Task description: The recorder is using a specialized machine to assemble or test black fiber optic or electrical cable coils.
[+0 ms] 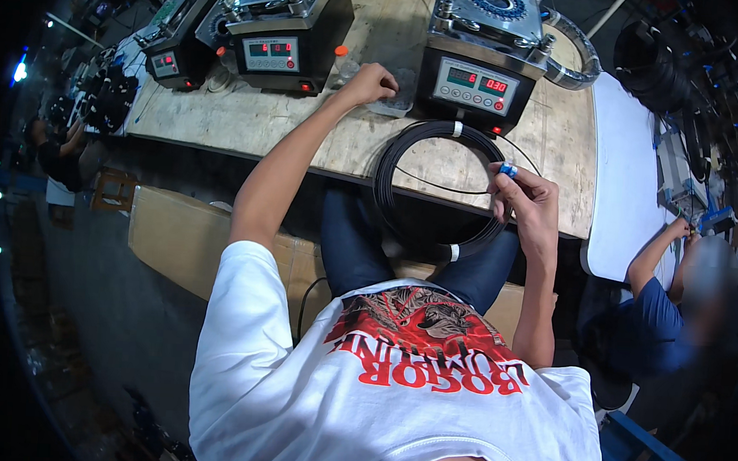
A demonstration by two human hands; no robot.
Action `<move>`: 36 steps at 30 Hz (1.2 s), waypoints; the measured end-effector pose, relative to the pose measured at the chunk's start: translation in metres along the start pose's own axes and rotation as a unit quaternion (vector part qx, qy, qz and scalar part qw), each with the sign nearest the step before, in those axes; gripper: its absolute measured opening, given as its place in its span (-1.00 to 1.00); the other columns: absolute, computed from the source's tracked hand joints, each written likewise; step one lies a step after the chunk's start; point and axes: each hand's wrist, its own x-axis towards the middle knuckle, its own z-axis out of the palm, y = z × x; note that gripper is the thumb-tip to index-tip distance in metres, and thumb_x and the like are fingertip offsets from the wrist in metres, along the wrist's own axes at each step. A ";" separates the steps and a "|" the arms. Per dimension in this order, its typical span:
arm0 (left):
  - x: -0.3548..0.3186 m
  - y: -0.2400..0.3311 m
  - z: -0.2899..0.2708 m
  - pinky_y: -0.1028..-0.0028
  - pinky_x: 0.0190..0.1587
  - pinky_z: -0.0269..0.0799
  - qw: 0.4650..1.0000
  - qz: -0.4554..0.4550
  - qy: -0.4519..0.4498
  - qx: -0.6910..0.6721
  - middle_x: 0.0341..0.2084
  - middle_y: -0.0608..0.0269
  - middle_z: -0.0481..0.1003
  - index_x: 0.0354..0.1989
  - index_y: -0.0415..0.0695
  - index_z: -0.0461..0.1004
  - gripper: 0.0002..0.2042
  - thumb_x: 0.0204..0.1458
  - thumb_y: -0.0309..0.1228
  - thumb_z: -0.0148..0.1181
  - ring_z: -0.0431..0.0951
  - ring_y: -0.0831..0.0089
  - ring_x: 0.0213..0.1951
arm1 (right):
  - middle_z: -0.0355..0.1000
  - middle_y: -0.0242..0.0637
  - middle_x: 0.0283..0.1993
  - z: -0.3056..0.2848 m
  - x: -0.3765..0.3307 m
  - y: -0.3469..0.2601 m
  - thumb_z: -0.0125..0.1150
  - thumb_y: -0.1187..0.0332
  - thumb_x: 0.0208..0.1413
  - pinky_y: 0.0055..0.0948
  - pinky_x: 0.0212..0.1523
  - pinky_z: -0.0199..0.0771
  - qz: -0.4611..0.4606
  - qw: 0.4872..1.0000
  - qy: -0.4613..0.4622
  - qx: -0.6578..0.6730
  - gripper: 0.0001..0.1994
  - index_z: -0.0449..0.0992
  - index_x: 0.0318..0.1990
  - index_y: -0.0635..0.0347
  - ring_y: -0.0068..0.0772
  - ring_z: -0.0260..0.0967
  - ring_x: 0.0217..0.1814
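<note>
In my right hand (531,201), raised at the table's front edge, a small blue connector (508,169) is pinched between the fingertips. A coil of thin black cable (386,177), bound with white tape, leans over the table edge towards my lap, just left of that hand. A loose strand of the cable crosses the coil towards the right hand. Farther left, my left hand (375,82) is closed, its fingers curled down beside a shallow clear plastic tray (395,105). Whatever its fingertips hold is hidden.
Black machines with lit red displays stand along the wooden table (556,157): one at right (481,82), another in the middle (270,54), a third at left (171,61). An orange-capped bottle (342,58) is behind my left forearm. At right, a co-worker (675,288) sits beside a white table (626,185).
</note>
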 end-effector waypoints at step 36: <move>-0.102 0.247 0.008 0.48 -0.02 0.54 0.868 0.054 -0.040 -0.492 -0.26 0.16 0.63 -0.24 -0.26 0.66 -0.86 0.00 -0.61 0.37 0.62 0.47 -0.17 | 0.47 -0.39 -0.52 0.007 -0.003 -0.018 0.28 0.39 0.21 -0.64 -0.64 0.26 0.008 0.999 -0.039 -0.031 -0.80 0.66 -0.14 0.35 -0.70 0.33 -0.63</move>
